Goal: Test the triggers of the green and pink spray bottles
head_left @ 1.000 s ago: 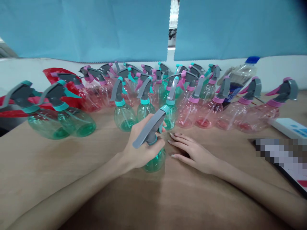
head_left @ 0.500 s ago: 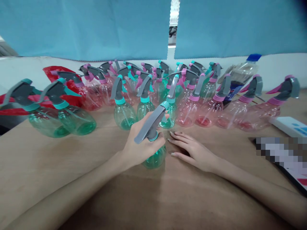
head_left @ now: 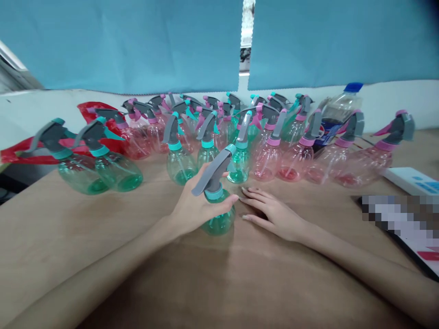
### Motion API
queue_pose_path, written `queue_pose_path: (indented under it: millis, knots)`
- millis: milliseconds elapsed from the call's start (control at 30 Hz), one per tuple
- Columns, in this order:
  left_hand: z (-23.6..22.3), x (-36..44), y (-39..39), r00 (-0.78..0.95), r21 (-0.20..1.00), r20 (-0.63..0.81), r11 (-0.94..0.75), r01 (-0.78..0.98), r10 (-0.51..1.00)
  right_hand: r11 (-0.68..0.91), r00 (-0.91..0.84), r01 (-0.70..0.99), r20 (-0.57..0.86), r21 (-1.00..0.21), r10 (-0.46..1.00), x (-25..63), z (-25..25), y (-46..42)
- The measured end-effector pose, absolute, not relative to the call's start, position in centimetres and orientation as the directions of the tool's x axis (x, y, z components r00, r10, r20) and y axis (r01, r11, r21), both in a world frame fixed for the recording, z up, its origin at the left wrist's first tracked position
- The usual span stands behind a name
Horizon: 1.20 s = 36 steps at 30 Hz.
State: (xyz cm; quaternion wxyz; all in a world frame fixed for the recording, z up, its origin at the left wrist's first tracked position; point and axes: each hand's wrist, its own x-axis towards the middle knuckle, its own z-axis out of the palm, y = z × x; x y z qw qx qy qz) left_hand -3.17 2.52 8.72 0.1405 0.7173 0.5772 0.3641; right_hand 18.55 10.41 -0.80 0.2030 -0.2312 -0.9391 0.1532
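Note:
My left hand (head_left: 194,203) is wrapped round a green spray bottle (head_left: 219,221) with a grey trigger head and a turquoise collar. The bottle stands on the wooden table (head_left: 219,283), its head leaning a little to the right; the far fingers are partly hidden behind it. To its right, my right hand (head_left: 274,212) lies flat on the table, fingers stretched toward the bottle, holding nothing. Just behind the hands are another green spray bottle (head_left: 239,167) and a pink spray bottle (head_left: 267,164).
Several more green and pink spray bottles crowd the back. Two green ones (head_left: 120,171) lean at the left by a red plastic bag (head_left: 30,148). A large blue-capped bottle (head_left: 339,109), a white box (head_left: 411,180) and a dark-edged flat item (head_left: 394,233) are on the right.
My left thumb has moved down from the collar onto the bottle's body, and the bottle's head sits more upright. The right hand stays in place. The view has shifted slightly.

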Motion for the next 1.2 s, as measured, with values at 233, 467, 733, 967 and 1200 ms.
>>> queue_pose_path:
  millis: [233, 467, 733, 967, 1200]
  knots:
    - [7.4, -4.3, 0.8, 0.094, 0.593, 0.312, -0.271, 0.758, 0.945, 0.848, -0.816, 0.374, 0.301, -0.376, 0.493, 18.5, -0.7, 10.4]
    - [6.2, -5.0, -0.8, 0.068, 0.583, 0.265, -0.216, 0.783, 0.962, 0.840, -0.810, 0.372, 0.304, -0.395, 0.501, 18.5, -1.1, 10.3]
    - [6.6, -5.6, -2.5, -0.070, 0.652, 0.183, -0.068, 0.755, 0.981, 0.834, -0.813, 0.398, 0.274, -0.381, 0.513, 18.5, -1.3, 10.4]
    - [6.5, -9.4, -5.9, -0.164, 0.533, 0.256, 0.003, 0.846, 0.953, 0.826, -0.816, 0.430, 0.234, -0.365, 0.528, 18.5, -1.2, 10.1]
    - [5.7, -15.3, -7.9, -0.235, 0.433, 0.402, 0.042, 0.900, 0.885, 0.832, -0.795, 0.477, 0.264, -0.284, 0.546, 17.9, -0.9, 10.1]
